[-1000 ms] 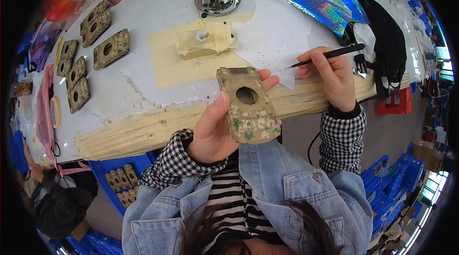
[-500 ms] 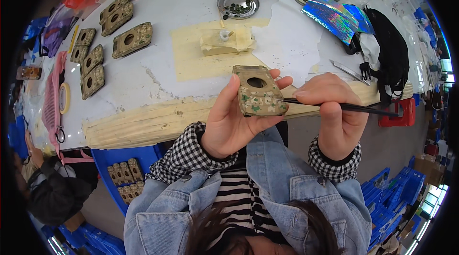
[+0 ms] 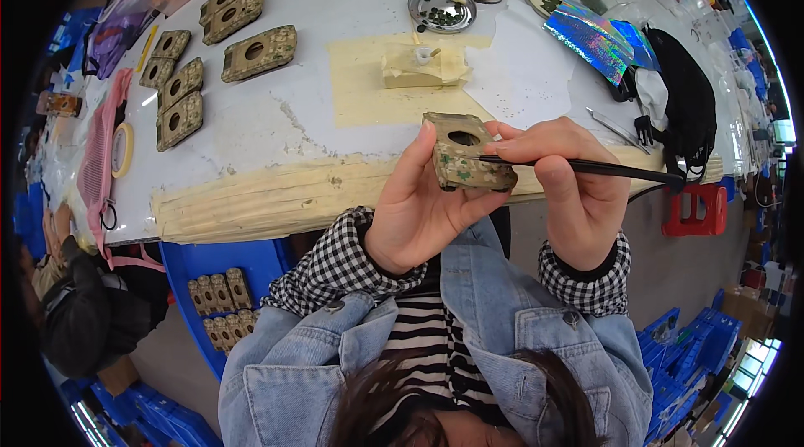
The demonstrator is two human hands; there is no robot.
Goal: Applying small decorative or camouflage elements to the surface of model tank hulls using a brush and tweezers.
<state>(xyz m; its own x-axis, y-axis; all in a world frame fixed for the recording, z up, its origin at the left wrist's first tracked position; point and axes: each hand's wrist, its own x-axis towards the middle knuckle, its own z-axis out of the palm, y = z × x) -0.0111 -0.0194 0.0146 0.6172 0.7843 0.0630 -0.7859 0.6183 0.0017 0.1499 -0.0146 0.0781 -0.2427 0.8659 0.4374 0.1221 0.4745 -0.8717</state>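
Observation:
A tan and green camouflage model tank hull with a round hole in its top is held above the table's front edge. My left hand grips it from the left and below, thumb along its side and fingers behind. Black tweezers are pinched in my right hand. Their thin tips lie at the hull's patterned surface, just below the hole. Whether they hold a small piece is too fine to see.
Several similar hulls lie on the left of the table, more in a blue crate below. A tape-covered block with a small cup stands ahead. Beyond sits a round dish of dark green bits. A knife lies right.
The view has shifted, so the table's things sit further right. The hull is tipped more, and the tweezers' tips have moved from near its right edge to closer below the hole.

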